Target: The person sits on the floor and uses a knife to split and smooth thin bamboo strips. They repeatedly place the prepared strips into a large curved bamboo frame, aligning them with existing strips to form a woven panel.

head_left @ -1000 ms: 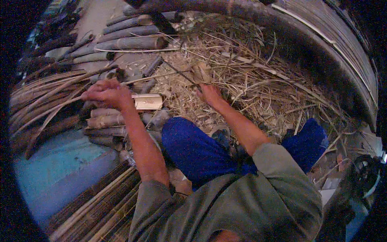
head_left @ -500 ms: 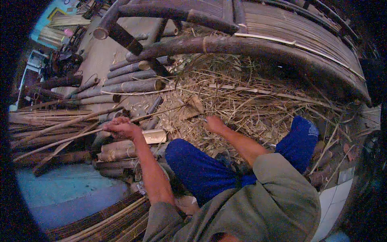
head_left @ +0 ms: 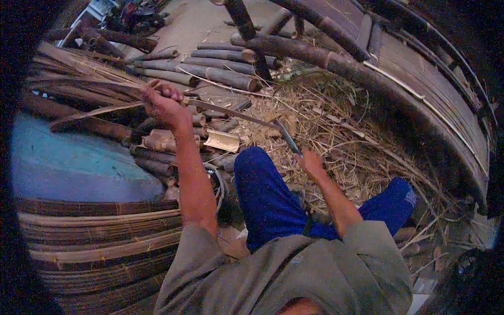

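My left hand [head_left: 165, 104], raised at the left, is closed around a long thin bamboo strip [head_left: 231, 112]. One length of the strip slopes down to the right over the shavings, and more of it trails off behind the hand to the left. In my right hand [head_left: 311, 163], fingers wrapped round its handle, is a knife with a long greyish blade [head_left: 287, 138]. The blade's upper end meets the strip's right end; whether it cuts in cannot be seen. My palms and most of the knife's handle are hidden.
Pale shavings and split strips [head_left: 336, 152] cover the floor ahead. Cut bamboo poles [head_left: 220, 76] lie beyond my left hand. A dark bamboo bench [head_left: 399, 86] stands far right. Stacked slats [head_left: 100, 236] lie near left, and a short split bamboo piece [head_left: 222, 140] lies by my knee.
The view has turned, so the surroundings sit farther right. The knife blade, barely visible before, now shows plainly against the strip's end. Both hands keep their hold.
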{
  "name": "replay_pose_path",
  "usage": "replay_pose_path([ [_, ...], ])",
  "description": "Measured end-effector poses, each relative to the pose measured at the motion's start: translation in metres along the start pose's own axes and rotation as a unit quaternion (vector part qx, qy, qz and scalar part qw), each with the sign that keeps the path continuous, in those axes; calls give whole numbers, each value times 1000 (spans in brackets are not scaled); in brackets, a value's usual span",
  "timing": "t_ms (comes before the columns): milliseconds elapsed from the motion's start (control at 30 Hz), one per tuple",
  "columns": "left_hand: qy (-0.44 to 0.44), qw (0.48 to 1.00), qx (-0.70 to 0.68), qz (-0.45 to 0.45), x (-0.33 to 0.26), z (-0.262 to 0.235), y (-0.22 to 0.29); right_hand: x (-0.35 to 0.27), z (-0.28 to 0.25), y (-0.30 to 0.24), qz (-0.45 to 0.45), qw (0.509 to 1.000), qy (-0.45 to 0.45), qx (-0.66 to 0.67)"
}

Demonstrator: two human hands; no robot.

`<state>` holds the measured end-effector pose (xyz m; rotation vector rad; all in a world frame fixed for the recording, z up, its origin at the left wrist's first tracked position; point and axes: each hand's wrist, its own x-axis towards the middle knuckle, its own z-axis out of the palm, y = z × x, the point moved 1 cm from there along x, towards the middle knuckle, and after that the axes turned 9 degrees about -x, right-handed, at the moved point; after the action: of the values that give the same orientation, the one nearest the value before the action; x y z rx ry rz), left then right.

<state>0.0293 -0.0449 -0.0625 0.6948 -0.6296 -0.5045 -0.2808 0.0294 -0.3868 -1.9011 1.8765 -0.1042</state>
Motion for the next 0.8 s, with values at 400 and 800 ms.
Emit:
replay_pose_path([
  [400, -90, 972, -124, -180, -32, 43, -17, -74, -105, -48, -134, 952, 199, 189],
  [800, -59, 972, -73, -217, -92, 26, -75, -105, -74, 18, -46, 949, 175, 257],
])
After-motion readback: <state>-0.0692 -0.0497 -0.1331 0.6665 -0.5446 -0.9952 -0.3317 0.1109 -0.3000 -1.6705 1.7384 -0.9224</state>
